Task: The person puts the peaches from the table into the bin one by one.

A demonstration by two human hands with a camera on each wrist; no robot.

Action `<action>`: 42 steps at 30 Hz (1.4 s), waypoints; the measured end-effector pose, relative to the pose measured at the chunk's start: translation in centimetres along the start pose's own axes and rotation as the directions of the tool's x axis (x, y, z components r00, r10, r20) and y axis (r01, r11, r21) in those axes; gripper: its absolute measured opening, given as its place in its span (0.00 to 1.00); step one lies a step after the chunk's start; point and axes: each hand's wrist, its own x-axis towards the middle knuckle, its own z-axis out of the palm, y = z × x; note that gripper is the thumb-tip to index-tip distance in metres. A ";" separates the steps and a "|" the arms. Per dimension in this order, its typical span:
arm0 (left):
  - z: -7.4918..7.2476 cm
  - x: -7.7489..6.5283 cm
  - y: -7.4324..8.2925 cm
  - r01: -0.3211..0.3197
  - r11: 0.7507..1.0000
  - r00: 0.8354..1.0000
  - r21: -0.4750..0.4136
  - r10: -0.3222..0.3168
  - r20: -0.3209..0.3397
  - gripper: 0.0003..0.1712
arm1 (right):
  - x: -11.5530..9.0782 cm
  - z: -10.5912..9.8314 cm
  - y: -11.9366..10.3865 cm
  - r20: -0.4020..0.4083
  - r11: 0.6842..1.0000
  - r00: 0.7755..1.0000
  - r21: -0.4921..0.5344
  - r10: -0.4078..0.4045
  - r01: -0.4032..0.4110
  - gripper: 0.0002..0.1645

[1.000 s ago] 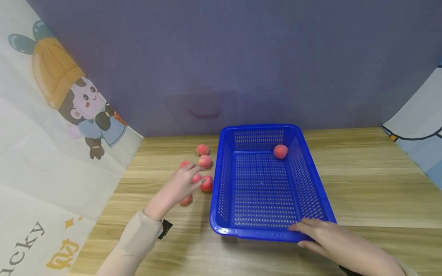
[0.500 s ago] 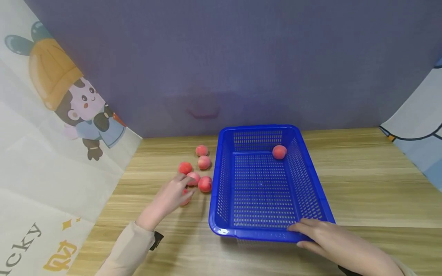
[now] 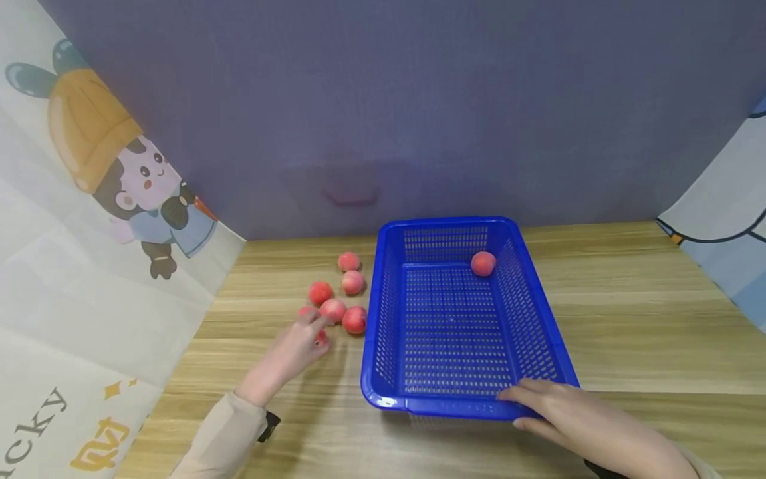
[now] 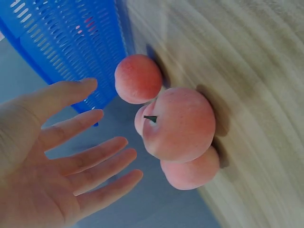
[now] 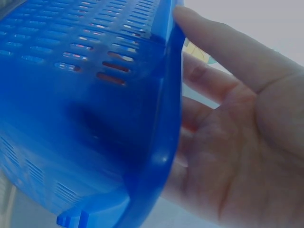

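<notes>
The blue basket sits on the wood-grained table, its far end near the grey-blue panel. The right hand holds the basket's near rim by the right corner, thumb on one side of the rim and fingers on the other. One peach lies inside the basket, in its far right corner.

To the left of the basket at least seven more peaches show in a loose cluster, two of them partly covered by the left hand. A deep red peach lies just beside the basket's left wall, and a paler peach lies farther out from that wall. The left hand is spread wide over the cluster's near part, fingers apart and gripping nothing; whether a fingertip brushes a peach is hard to judge from these angles.
</notes>
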 end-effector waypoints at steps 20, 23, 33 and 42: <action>1.6 -0.7 -1.2 -0.072 0.997 0.996 0.003 0.072 -0.050 0.14 | 0.1 0.2 0.0 -0.093 0.994 0.993 -0.084 -0.075 0.067 0.18; 2.0 -0.8 -1.4 -0.103 0.994 0.992 0.020 0.104 -0.073 0.14 | 0.0 0.1 0.0 -0.078 0.996 0.995 -0.073 -0.062 0.057 0.18; 2.1 -1.1 -1.0 -0.035 0.999 0.999 0.025 0.035 0.010 0.12 | 0.0 -0.1 -0.2 -0.057 0.997 0.996 -0.049 -0.064 0.061 0.19; 2.2 -1.0 -1.0 -0.002 1.000 0.999 0.030 0.000 0.048 0.12 | 0.0 0.0 -0.2 -0.071 0.994 0.993 -0.074 -0.090 0.085 0.17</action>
